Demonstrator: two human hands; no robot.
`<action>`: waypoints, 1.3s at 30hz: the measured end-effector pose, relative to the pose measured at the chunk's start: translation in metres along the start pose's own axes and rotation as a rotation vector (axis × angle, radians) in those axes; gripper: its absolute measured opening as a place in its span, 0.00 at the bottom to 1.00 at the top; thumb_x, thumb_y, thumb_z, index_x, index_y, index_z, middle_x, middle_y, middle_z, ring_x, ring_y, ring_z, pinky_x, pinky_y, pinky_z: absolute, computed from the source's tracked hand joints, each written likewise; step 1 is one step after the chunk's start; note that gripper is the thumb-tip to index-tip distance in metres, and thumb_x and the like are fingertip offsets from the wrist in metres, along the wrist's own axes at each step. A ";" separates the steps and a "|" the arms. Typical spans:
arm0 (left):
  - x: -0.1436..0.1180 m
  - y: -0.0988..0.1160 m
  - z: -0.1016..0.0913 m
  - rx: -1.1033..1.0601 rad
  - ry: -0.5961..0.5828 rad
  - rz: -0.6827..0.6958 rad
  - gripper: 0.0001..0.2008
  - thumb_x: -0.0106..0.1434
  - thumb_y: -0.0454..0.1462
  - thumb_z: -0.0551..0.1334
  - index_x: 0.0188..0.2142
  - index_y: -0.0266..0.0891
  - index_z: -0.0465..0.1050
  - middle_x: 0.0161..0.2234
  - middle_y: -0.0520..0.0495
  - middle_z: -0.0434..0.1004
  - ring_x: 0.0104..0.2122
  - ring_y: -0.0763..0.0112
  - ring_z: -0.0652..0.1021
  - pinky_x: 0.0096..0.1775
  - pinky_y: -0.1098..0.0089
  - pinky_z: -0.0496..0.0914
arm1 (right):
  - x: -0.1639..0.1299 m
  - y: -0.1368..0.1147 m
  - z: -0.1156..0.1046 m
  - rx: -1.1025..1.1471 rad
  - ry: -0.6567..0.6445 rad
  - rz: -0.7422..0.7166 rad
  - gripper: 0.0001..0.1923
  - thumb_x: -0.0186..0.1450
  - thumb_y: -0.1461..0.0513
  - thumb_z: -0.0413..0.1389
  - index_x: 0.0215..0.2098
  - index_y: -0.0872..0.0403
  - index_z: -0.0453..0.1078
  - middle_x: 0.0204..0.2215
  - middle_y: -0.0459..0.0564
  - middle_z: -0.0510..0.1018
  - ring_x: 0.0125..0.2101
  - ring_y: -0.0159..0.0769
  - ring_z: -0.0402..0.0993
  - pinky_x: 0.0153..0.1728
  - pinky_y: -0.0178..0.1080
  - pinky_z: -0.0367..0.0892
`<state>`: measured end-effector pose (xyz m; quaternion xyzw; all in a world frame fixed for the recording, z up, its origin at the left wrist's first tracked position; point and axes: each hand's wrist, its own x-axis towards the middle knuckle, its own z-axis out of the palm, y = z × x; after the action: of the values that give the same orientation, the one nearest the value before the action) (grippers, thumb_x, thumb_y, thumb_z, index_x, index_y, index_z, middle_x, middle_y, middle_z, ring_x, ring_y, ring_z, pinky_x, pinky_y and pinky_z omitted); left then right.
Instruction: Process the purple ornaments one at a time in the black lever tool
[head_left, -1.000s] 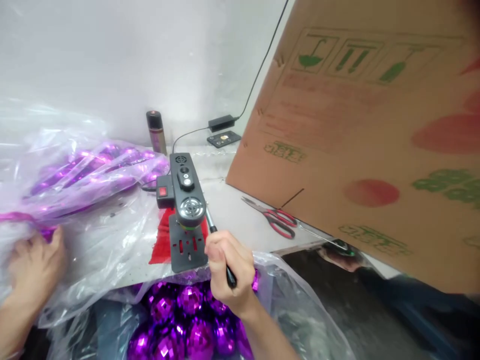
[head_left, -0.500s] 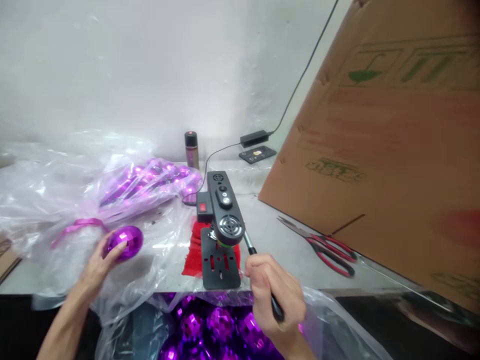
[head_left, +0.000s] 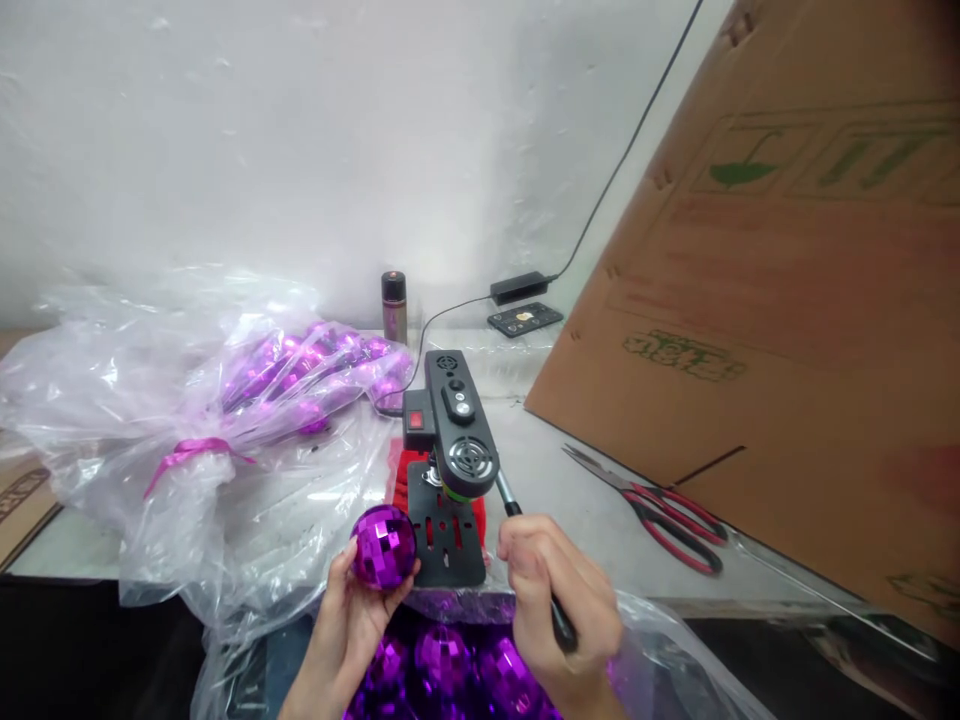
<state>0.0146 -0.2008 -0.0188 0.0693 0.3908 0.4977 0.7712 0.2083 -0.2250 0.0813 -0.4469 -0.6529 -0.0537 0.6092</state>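
Observation:
My left hand (head_left: pixel 346 625) holds a purple faceted mirror ball (head_left: pixel 384 546) just left of the black base plate (head_left: pixel 450 545) of a small black machine (head_left: pixel 456 425). My right hand (head_left: pixel 559 610) grips the black lever handle (head_left: pixel 532 560) that sticks out from the machine's right side. The machine stands on a red cloth (head_left: pixel 397 478) at the table's front edge, and its red switch (head_left: pixel 415 420) faces me.
A clear bag of purple balls (head_left: pixel 450 675) sits below the table edge. Another plastic bag (head_left: pixel 225 410) with purple pieces and a ribbon lies left. Red-handled scissors (head_left: pixel 660 505) lie right, beside a large leaning cardboard sheet (head_left: pixel 787 300). A spray can (head_left: pixel 394 305), phone (head_left: pixel 525 320) and adapter (head_left: pixel 519 287) stand behind.
My left hand has brought the purple ball from the left bag over to the machine's base plate. My right hand has stayed on the lever handle. The view shifted left.

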 end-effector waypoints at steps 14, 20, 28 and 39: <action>0.007 0.004 -0.003 -0.063 -0.006 -0.009 0.14 0.70 0.39 0.69 0.53 0.34 0.79 0.50 0.35 0.90 0.47 0.52 0.89 0.50 0.56 0.85 | -0.002 0.002 0.001 -0.015 0.022 0.001 0.17 0.72 0.77 0.48 0.32 0.50 0.56 0.24 0.39 0.59 0.25 0.25 0.67 0.26 0.32 0.60; 0.010 0.006 -0.006 -0.053 -0.002 -0.026 0.15 0.70 0.38 0.69 0.53 0.33 0.78 0.50 0.33 0.89 0.48 0.50 0.89 0.50 0.53 0.85 | -0.001 0.001 0.000 -0.010 0.015 -0.005 0.17 0.71 0.77 0.48 0.33 0.50 0.57 0.24 0.40 0.62 0.25 0.26 0.67 0.25 0.33 0.60; 0.009 0.006 -0.001 -0.128 -0.071 -0.064 0.15 0.70 0.36 0.70 0.54 0.33 0.78 0.52 0.32 0.88 0.51 0.44 0.88 0.47 0.56 0.86 | -0.005 0.002 -0.001 -0.017 0.004 0.005 0.17 0.72 0.77 0.48 0.33 0.50 0.58 0.24 0.40 0.63 0.25 0.25 0.66 0.25 0.33 0.60; 0.032 -0.005 0.017 -0.099 0.063 -0.004 0.19 0.77 0.37 0.60 0.65 0.36 0.71 0.50 0.36 0.88 0.44 0.54 0.89 0.39 0.59 0.87 | -0.001 0.000 -0.001 -0.040 -0.010 0.006 0.16 0.73 0.75 0.48 0.34 0.50 0.59 0.25 0.42 0.67 0.24 0.26 0.67 0.24 0.33 0.61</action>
<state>0.0364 -0.1721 -0.0268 0.0147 0.3899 0.5168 0.7620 0.2094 -0.2260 0.0807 -0.4613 -0.6534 -0.0624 0.5969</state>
